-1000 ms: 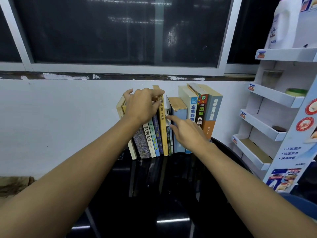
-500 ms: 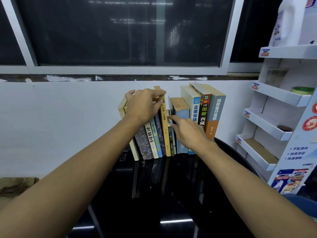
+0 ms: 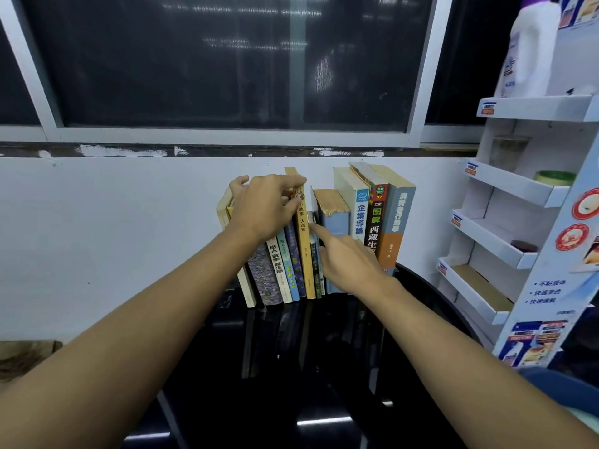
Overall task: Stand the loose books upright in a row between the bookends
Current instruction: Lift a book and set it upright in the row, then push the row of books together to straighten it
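Observation:
A row of several books (image 3: 359, 228) stands against the white wall at the back of a glossy black table (image 3: 291, 367). The left books lean to the left; the right ones stand nearly upright. My left hand (image 3: 262, 209) lies over the tops of the leaning books, its fingertips on the tall yellow book (image 3: 303, 241). My right hand (image 3: 346, 260) reaches in front of the row, its forefinger touching the thin books (image 3: 317, 270) in the middle. No bookend is visible.
A white cardboard display rack (image 3: 505, 222) with slanted shelves stands at the right, close to the books; a white bottle (image 3: 528, 47) sits on its top shelf. A dark window (image 3: 227, 59) runs above the wall. A blue object (image 3: 564, 387) is at the lower right.
My hands have barely moved on the books. The view has shifted a little, so the row sits slightly further right in the frame.

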`<action>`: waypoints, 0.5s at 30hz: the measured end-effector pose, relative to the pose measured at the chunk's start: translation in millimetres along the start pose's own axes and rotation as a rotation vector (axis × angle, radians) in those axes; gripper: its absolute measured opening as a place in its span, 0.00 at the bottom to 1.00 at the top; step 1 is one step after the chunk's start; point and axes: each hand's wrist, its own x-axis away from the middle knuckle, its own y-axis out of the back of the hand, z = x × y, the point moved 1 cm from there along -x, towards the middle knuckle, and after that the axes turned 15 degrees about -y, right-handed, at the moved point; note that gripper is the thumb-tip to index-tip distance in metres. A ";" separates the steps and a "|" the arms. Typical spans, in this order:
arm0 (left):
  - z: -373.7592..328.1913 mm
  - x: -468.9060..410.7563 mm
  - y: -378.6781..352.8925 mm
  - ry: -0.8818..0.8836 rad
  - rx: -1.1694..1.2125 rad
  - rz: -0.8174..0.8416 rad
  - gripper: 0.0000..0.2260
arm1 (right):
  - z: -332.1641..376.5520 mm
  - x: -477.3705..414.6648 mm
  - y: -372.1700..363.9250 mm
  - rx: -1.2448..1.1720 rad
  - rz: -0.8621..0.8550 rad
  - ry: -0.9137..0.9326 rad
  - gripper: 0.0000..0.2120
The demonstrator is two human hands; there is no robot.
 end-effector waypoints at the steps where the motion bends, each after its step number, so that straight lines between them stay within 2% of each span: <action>1: -0.4 1.5 2.0 -0.016 -0.009 0.018 0.16 | -1.1 1.9 1.4 -0.005 0.006 0.008 0.28; 4: -0.3 12.4 6.4 -0.090 -0.037 0.053 0.19 | -7.1 6.1 8.1 -0.016 0.007 0.066 0.28; 8: 4.7 42.4 10.0 -0.208 -0.046 -0.001 0.24 | -5.1 10.3 31.3 -0.059 -0.037 0.173 0.26; 15: 22.3 92.0 20.4 -0.226 0.021 -0.127 0.23 | 20.9 -0.1 78.3 -0.164 -0.121 0.329 0.21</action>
